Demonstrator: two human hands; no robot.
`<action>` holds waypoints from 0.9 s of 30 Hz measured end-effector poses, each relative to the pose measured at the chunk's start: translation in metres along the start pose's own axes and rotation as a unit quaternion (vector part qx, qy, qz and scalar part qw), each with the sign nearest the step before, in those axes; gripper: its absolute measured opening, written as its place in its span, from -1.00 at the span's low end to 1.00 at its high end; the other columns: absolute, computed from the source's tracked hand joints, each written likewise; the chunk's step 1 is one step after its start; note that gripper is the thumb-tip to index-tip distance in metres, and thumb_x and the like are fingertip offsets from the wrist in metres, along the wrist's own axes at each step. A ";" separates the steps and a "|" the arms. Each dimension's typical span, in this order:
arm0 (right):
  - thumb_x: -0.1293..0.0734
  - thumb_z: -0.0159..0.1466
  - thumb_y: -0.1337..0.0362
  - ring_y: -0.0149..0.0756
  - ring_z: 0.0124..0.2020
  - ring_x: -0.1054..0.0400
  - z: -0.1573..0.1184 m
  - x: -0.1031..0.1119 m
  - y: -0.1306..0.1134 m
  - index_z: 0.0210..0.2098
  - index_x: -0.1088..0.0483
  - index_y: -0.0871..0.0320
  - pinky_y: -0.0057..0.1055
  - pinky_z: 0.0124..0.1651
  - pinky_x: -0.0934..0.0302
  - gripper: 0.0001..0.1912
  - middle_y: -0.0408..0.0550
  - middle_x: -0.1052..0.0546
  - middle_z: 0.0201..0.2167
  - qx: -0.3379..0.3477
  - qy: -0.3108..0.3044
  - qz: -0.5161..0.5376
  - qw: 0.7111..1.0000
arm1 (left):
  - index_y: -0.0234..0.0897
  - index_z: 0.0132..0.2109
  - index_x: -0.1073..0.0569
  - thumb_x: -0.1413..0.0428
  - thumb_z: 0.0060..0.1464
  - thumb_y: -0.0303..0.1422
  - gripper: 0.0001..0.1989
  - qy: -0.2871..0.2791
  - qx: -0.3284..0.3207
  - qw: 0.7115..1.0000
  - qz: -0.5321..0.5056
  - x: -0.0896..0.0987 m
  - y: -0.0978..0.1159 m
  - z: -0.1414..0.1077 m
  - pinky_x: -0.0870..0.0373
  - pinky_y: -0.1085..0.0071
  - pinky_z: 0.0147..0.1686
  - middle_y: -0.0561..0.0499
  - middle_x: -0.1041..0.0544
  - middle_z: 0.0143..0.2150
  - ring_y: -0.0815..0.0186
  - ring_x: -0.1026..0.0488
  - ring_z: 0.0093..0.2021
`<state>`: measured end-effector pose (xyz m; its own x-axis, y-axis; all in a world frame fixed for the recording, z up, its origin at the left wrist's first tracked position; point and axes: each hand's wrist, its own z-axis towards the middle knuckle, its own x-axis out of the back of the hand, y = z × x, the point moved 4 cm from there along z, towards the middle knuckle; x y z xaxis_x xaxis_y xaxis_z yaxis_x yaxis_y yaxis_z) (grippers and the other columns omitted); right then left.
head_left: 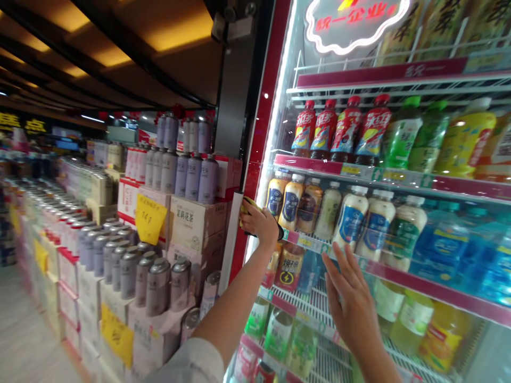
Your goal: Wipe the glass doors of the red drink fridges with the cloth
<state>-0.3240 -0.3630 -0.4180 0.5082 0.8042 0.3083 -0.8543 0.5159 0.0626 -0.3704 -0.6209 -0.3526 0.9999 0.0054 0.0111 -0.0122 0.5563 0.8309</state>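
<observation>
My left hand [260,222] is at the left edge of the drinks fridge, its fingers curled round a yellow cloth [244,210] with dark trim that presses on the red door frame [255,159]. Most of the cloth is hidden behind the fingers. A black band circles that wrist. My right hand [351,295] is raised in front of the fridge shelves, fingers stretched out, holding nothing. Whether it touches the glass, I cannot tell. Close beyond its fingertips stand milk tea bottles [352,215] with blue and white labels on the middle shelf.
Red-capped bottles [373,130] line the shelf above. Lower shelves carry green-labelled bottles [279,332]. To the left, stacked cartons [195,223] bear rows of cans [157,287], with yellow price signs [150,218] on them. A pale floor [27,330] runs along the far left.
</observation>
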 end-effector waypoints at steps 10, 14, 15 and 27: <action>-0.17 0.43 0.42 0.11 0.49 0.06 0.000 -0.006 -0.005 0.46 -0.04 -0.10 0.28 0.28 -0.27 -0.34 0.02 -0.20 0.45 0.029 -0.022 0.002 0.999 | -0.31 0.47 -0.02 0.03 0.24 -0.34 -0.30 0.006 -0.068 0.996 -0.063 0.008 0.004 -0.004 -0.12 -0.28 0.28 -0.46 -0.24 0.37 -0.18 -0.21 0.38; -0.16 0.44 0.42 0.11 0.49 0.06 0.010 0.003 -0.001 0.45 -0.05 -0.10 0.30 0.30 -0.24 -0.36 0.02 -0.17 0.46 0.029 -0.013 -0.001 0.999 | -0.33 0.47 -0.05 0.01 0.24 -0.32 -0.31 -0.004 -0.078 0.995 -0.060 -0.003 0.056 0.011 -0.07 -0.30 0.30 -0.47 -0.17 0.40 -0.23 -0.15 0.41; -0.16 0.44 0.42 0.10 0.49 0.06 0.012 0.004 0.000 0.45 -0.06 -0.10 0.30 0.30 -0.24 -0.36 0.01 -0.17 0.46 0.029 -0.010 -0.002 1.000 | -0.29 0.46 -0.07 0.03 0.26 -0.33 -0.34 -0.015 -0.114 0.991 -0.061 -0.002 0.064 0.007 -0.05 -0.26 0.33 -0.42 -0.14 0.43 -0.19 -0.12 0.43; -0.16 0.45 0.39 0.04 0.49 0.02 0.011 0.016 0.028 0.40 -0.16 -0.05 0.30 0.39 -0.10 -0.44 0.03 -0.22 0.43 0.018 0.010 -0.055 0.998 | -0.30 0.44 -0.15 0.08 0.31 -0.35 -0.41 -0.014 -0.176 0.982 -0.060 0.009 0.032 0.006 -0.02 -0.22 0.36 -0.40 -0.17 0.42 -0.12 -0.10 0.44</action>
<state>-0.3413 -0.3390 -0.4012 0.6013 0.7489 0.2786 -0.7962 0.5910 0.1298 -0.3615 -0.6082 -0.3228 0.9936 -0.0980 -0.0562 0.1123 0.8042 0.5837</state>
